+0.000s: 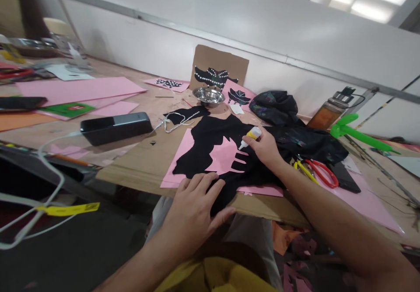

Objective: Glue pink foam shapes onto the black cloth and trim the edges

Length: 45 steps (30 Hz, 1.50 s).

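A pink cut-out shape [223,155] with thin prongs on its right side lies on black fabric [210,132]. Under the fabric are pink sheets [173,169] on a piece of cardboard [131,165]. My right hand [264,147] grips a small white glue bottle [254,134] with a yellow band, its nozzle tilted down at the upper prongs. Spread flat, my left hand [197,204] rests on the black fabric at the cardboard's front edge, just below the cut-out, with the thumb apart from the fingers.
A steel bowl [208,96] stands behind the fabric, near beaded black shapes [215,78]. Red-handled scissors [323,174] lie to the right, before an amber bottle [328,110]. At left are a black box-like device [116,128] and pink sheets [78,91].
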### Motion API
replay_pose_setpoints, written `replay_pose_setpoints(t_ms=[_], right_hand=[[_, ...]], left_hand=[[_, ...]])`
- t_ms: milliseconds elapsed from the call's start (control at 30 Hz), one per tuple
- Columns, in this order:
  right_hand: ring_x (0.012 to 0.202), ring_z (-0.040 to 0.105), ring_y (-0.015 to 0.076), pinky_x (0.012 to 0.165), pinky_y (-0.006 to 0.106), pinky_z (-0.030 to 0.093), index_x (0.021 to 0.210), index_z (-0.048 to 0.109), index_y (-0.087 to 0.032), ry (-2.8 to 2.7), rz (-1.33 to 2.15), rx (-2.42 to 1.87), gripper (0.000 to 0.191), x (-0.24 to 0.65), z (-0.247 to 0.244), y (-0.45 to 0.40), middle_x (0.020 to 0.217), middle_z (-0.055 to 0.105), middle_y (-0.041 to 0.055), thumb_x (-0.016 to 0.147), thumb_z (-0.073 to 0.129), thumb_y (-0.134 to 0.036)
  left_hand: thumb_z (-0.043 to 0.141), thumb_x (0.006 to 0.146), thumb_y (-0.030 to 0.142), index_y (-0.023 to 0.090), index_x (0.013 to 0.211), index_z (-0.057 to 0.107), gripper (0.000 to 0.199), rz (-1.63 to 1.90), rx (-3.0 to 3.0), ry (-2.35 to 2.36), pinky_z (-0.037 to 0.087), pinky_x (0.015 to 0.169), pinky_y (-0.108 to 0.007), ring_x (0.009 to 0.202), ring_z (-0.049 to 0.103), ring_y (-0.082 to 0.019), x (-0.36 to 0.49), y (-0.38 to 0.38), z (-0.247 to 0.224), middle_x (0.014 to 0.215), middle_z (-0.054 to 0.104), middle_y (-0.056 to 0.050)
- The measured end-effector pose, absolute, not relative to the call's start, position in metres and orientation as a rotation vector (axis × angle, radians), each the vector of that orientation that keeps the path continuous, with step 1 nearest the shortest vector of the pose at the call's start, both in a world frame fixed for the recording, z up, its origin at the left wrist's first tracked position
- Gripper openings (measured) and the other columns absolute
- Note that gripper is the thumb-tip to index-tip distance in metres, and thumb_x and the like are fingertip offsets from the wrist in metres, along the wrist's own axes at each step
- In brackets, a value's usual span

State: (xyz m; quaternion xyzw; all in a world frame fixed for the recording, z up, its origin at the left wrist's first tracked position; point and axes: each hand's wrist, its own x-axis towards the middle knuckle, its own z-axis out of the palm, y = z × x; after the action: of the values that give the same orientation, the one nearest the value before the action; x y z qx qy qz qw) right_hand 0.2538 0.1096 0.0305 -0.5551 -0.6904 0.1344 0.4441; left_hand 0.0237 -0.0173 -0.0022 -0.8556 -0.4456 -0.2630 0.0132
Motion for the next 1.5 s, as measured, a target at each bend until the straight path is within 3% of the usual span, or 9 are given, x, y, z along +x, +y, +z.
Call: replay_pose_setpoints(t_ms=[333,1100,1500], right_hand=[[0.062,0.045,0.0159,0.060,0.029,0.034,0.068,0.046,-0.023,-1.813,0.302,-1.406,0.028,0.247,0.041,0.095,0.064,0.051,-0.0035,0.072,0.067,-0.041],[0.061,0.044,0.0159,0.060,0.030,0.033,0.067,0.044,-0.023,-1.809,0.236,-1.413,0.030,0.250,0.040,0.093,0.064,0.049,-0.0029,0.075,0.066,-0.043],[0.061,0.043,0.0153,0.059,0.029,0.032,0.068,0.045,-0.023,-1.788,0.223,-1.393,0.032,0.256,0.036,0.091,0.063,0.048,-0.0035,0.076,0.067,-0.044]], left_hand=[[0.055,0.090,0.052,0.020,0.118,0.061,0.043,-0.786,-2.686,-1.380,0.040,0.089,-0.051,0.111,0.054,-0.033,0.022,-0.017,-0.002,0.123,0.064,-0.013],[0.058,0.089,0.052,0.019,0.118,0.061,0.044,-0.800,-2.673,-1.359,0.040,0.089,-0.051,0.110,0.054,-0.033,0.021,-0.017,-0.004,0.122,0.065,-0.013],[0.054,0.094,0.038,0.019,0.107,0.066,0.026,-1.152,-2.598,-1.193,0.039,0.084,-0.040,0.101,0.058,-0.025,0.037,-0.026,0.020,0.107,0.071,-0.007]])
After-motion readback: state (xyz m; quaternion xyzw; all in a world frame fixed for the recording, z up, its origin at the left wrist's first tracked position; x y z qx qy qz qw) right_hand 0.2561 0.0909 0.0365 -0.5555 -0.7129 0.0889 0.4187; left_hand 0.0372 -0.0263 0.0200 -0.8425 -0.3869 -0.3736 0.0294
